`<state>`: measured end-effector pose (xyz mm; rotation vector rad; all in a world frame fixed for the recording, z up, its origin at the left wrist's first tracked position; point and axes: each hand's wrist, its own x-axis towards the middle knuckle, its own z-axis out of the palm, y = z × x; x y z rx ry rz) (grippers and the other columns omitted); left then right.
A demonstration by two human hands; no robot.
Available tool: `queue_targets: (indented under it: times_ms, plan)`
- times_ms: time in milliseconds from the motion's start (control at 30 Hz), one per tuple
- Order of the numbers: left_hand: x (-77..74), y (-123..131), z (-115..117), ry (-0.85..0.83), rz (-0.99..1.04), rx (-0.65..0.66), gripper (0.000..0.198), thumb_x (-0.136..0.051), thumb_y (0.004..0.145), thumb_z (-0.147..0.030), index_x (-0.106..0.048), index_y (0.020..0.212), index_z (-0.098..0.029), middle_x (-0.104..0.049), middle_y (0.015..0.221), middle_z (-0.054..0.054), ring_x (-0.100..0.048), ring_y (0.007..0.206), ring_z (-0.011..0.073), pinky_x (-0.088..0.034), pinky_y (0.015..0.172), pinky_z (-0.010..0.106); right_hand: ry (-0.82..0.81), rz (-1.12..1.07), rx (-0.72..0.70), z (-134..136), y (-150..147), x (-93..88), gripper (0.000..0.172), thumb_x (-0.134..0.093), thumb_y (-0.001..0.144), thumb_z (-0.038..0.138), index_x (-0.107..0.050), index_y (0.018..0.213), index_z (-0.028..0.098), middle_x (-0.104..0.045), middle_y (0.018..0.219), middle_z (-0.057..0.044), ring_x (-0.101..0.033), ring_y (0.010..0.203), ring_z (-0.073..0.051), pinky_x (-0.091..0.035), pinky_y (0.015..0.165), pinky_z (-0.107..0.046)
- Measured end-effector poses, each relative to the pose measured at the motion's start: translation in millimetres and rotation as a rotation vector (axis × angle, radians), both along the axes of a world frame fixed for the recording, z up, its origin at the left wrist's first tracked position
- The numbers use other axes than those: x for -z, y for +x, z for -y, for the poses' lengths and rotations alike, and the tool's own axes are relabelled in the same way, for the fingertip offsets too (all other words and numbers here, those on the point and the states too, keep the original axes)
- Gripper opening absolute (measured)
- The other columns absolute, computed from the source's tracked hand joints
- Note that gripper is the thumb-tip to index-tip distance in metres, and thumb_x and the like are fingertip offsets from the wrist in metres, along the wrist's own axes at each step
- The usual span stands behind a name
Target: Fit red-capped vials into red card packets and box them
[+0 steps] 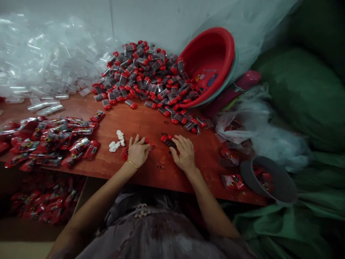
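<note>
My left hand (138,151) rests palm down on the reddish wooden table (151,124), fingers closed over a small red packet (124,154). My right hand (184,153) lies beside it, fingers curled on a red-capped clear container (167,140) with dark contents. A gold bracelet circles my left wrist. A big heap of the same red-capped containers (145,77) lies at the far side of the table. Filled red packets (54,140) are piled at the left.
A tilted red basin (208,66) leans at the back right. Clear empty plastic sleeves (40,61) are heaped at the back left. White crumpled scraps (117,141) lie near my left hand. A grey bowl (269,180) and clear bags (258,126) sit right, green sacks (304,93) beyond.
</note>
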<state>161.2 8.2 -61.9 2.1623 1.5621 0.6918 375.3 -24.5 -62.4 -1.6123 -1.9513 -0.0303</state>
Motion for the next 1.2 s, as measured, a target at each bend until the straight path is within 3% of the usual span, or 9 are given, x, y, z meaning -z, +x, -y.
queue_targets:
  times_ms: [167, 333, 433, 600, 800, 900, 1033, 1100, 1200]
  plan:
    - [-14.5, 7.4, 13.8, -0.026, 0.219, -0.116, 0.024, -0.054, 0.082, -0.032, -0.070, 0.100, -0.030, -0.060, 0.126, 0.006, -0.041, 0.129, 0.0302, -0.019, 0.108, 0.053, -0.156, -0.618, -0.035, 7.3, -57.7, -7.1, 0.033, -0.048, 0.086, 0.040, -0.061, 0.106, 0.017, -0.068, 0.096, -0.008, -0.061, 0.087, -0.019, -0.048, 0.081, -0.034]
    - [-27.3, 13.1, 23.5, -0.239, 0.718, -0.139, 0.042, -0.069, 0.069, -0.025, -0.065, 0.111, -0.027, -0.061, 0.124, 0.006, -0.048, 0.124, 0.0254, -0.031, 0.105, 0.041, -0.273, -0.982, -0.072, -1.4, -84.2, -8.8, 0.029, -0.046, 0.086, 0.040, -0.058, 0.072, 0.017, -0.059, 0.066, 0.001, -0.054, 0.063, -0.012, -0.044, 0.062, -0.023]
    - [-32.3, 12.6, 26.0, -0.560, 1.106, -0.204, 0.043, -0.077, 0.059, -0.030, -0.068, 0.100, -0.018, -0.070, 0.102, 0.007, -0.064, 0.092, 0.0196, -0.048, 0.086, 0.031, -0.252, -0.906, -0.047, 0.3, -81.1, -8.3, 0.030, -0.044, 0.086, 0.039, -0.049, 0.064, 0.019, -0.047, 0.056, 0.005, -0.044, 0.053, -0.009, -0.036, 0.053, -0.021]
    - [-39.0, 10.5, 29.8, -0.839, 1.267, -0.331, 0.037, -0.085, 0.043, -0.035, -0.066, 0.066, -0.013, -0.065, 0.062, 0.000, -0.057, 0.052, 0.0089, -0.049, 0.056, 0.022, -0.170, -0.644, -0.029, 7.2, -78.3, -4.2, 0.032, -0.038, 0.088, 0.036, -0.041, 0.060, 0.021, -0.043, 0.053, 0.005, -0.041, 0.051, -0.010, -0.032, 0.052, -0.022]
    - [-39.3, 7.7, 24.3, -0.810, 1.283, -0.378, 0.040, -0.086, 0.041, -0.037, -0.064, 0.064, -0.012, -0.064, 0.062, 0.000, -0.057, 0.052, 0.0075, -0.048, 0.052, 0.019, -0.180, -0.415, -0.131, 1.7, -67.1, -8.5, 0.030, -0.032, 0.093, 0.032, -0.057, 0.084, 0.020, -0.063, 0.079, -0.004, -0.057, 0.077, -0.016, -0.044, 0.072, -0.027]
    - [-41.9, 4.2, 18.4, -0.790, 1.309, -0.459, 0.041, -0.086, 0.040, -0.038, -0.058, 0.056, -0.013, -0.061, 0.053, -0.002, -0.054, 0.045, 0.0065, -0.045, 0.049, 0.019, -0.158, -0.157, 0.030, -6.5, -49.5, -9.4, 0.032, -0.040, 0.091, 0.036, -0.057, 0.108, 0.015, -0.063, 0.106, -0.014, -0.054, 0.098, -0.025, -0.042, 0.086, -0.038]
    - [-47.2, 0.2, 15.2, -0.872, 1.390, -0.458, 0.043, -0.087, 0.039, -0.037, -0.059, 0.061, -0.014, -0.064, 0.058, 0.000, -0.059, 0.050, 0.0095, -0.049, 0.055, 0.022, -0.255, 0.114, 0.197, -15.8, -29.3, -3.2, 0.036, -0.050, 0.085, 0.028, -0.055, 0.117, 0.013, -0.059, 0.118, -0.020, -0.053, 0.099, -0.032, -0.041, 0.084, -0.046]
    - [-47.8, -0.6, 15.8, -0.929, 1.434, -0.415, 0.043, -0.087, 0.041, -0.037, -0.061, 0.066, -0.014, -0.067, 0.064, 0.002, -0.062, 0.057, 0.0119, -0.050, 0.060, 0.024, -0.279, 0.073, 0.177, -14.1, -24.4, -1.2, 0.032, -0.047, 0.084, 0.021, -0.058, 0.113, 0.012, -0.063, 0.111, -0.019, -0.056, 0.097, -0.030, -0.041, 0.085, -0.046]
    - [-45.9, -0.4, 18.0, -0.972, 1.465, -0.377, 0.042, -0.086, 0.045, -0.038, -0.061, 0.070, -0.015, -0.068, 0.069, 0.002, -0.064, 0.064, 0.0136, -0.051, 0.065, 0.026, -0.323, -0.277, 0.072, 2.7, -22.1, -5.7, 0.028, -0.045, 0.084, 0.025, -0.059, 0.105, 0.013, -0.067, 0.092, -0.013, -0.061, 0.081, -0.023, -0.047, 0.077, -0.039]
